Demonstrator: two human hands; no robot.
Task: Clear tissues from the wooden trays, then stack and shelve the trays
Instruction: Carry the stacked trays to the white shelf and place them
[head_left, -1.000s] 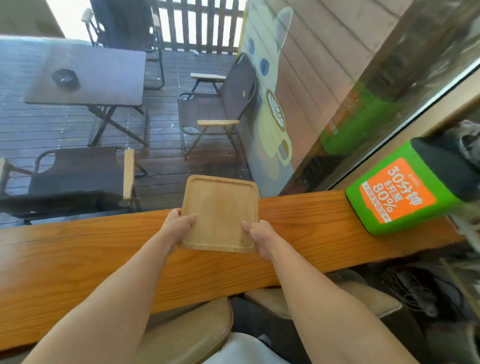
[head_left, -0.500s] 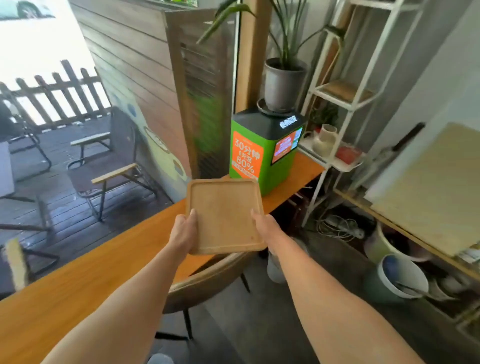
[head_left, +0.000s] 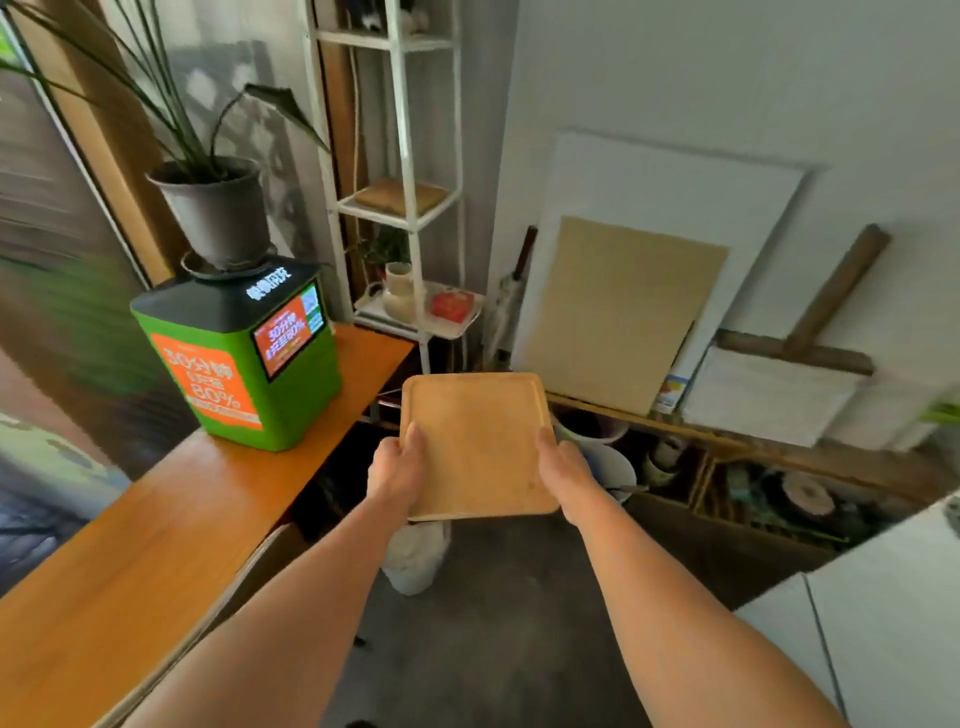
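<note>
A square wooden tray (head_left: 478, 441) with a raised rim is held flat in the air in front of me, with no tissue on it. My left hand (head_left: 397, 467) grips its left edge and my right hand (head_left: 563, 470) grips its right edge, thumbs on top. A thin edge below it hints at a second tray underneath, but I cannot tell. Beyond the tray stands a white metal shelf unit (head_left: 400, 171). More wooden trays (head_left: 402, 195) lie on its middle shelf.
A wooden counter (head_left: 171, 530) runs along my left, carrying a green box with a screen (head_left: 244, 358) and a potted plant (head_left: 213, 208) on top. The lower shelf holds a vase and a red item. Boards lean on the right wall above low cluttered shelving; buckets stand below.
The view has swung right from the window counter toward the shelf corner. The tray, held in both hands throughout, has left the counter and now hangs before the shelf unit.
</note>
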